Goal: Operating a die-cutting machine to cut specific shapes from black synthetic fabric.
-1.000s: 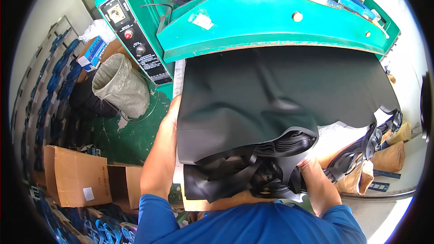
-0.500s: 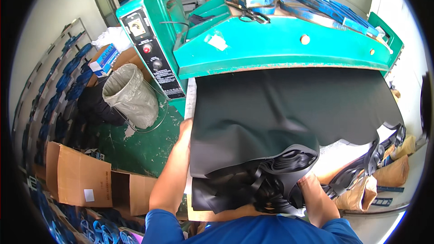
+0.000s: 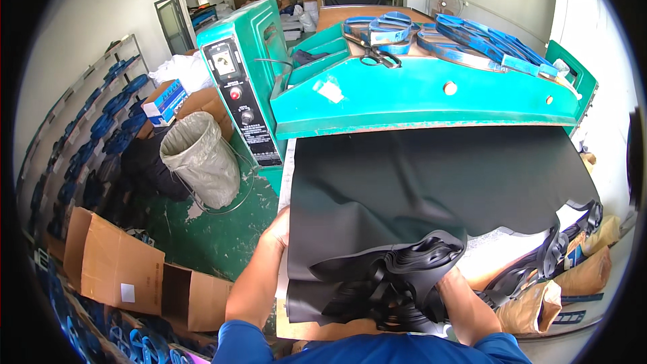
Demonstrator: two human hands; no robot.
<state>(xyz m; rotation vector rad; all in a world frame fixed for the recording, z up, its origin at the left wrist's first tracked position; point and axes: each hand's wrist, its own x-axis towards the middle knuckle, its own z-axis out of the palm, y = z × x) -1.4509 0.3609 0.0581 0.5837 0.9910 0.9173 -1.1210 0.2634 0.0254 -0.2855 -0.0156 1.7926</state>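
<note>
A wide black sheet [image 3: 404, 189], smooth like rubber or leather, lies in layers under the front of the green machine [image 3: 418, 94]. Its near part is bunched into a thick folded roll of layers and cut strips [image 3: 431, 249]. My left hand [image 3: 279, 226] is at the sheet's left edge, its fingers mostly hidden by the material. On the right of the bunched roll, my right hand [image 3: 447, 279] is closed on the black material, with the fingertips buried in the folds. More black strips [image 3: 539, 263] trail off to the right over a white surface [image 3: 499, 246].
Blue-edged cutting dies [image 3: 472, 40] and black scissors [image 3: 381, 58] lie on top of the machine. A lined bin [image 3: 205, 155] and open cardboard boxes [image 3: 121, 263] stand to the left, beside racks of blue dies [image 3: 101, 125]. Tan sacks [image 3: 532, 307] sit at the right.
The view has tilted up, so the machine sits lower in the picture. The bunched roll and my right hand have moved slightly left. My left hand stays by the sheet's left edge.
</note>
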